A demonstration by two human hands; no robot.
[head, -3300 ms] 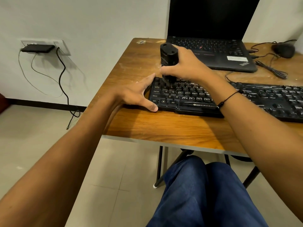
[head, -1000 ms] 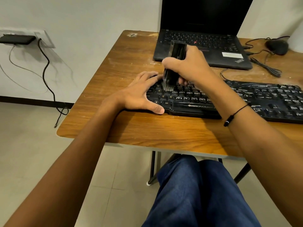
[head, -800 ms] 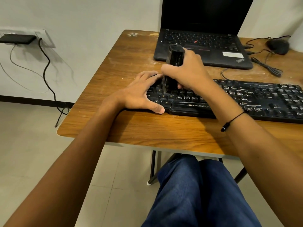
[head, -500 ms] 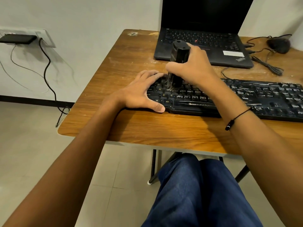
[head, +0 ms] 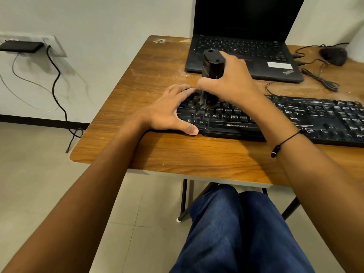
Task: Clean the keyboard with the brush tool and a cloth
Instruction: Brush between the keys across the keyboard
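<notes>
Black and dusty, the keyboard (head: 275, 119) is lying across the wooden table (head: 177, 154) near its front edge in the head view, the only 1 there is. The right hand (head: 232, 81) is wrapping its fingers and thumb round the black brush tool (head: 212, 66), keeping it upright with the bristles pressing into the keys at the keyboard's left end. The left hand (head: 169, 113) is lying flat and relaxed over that left end, fingers spread, thumb resting against the front edge. Both hands are sitting close together, nearly touching by the bristles. Behind them an open laptop (head: 242, 52) is standing at the table's far edge, with a mouse (head: 333, 54) and its cables to the right.
</notes>
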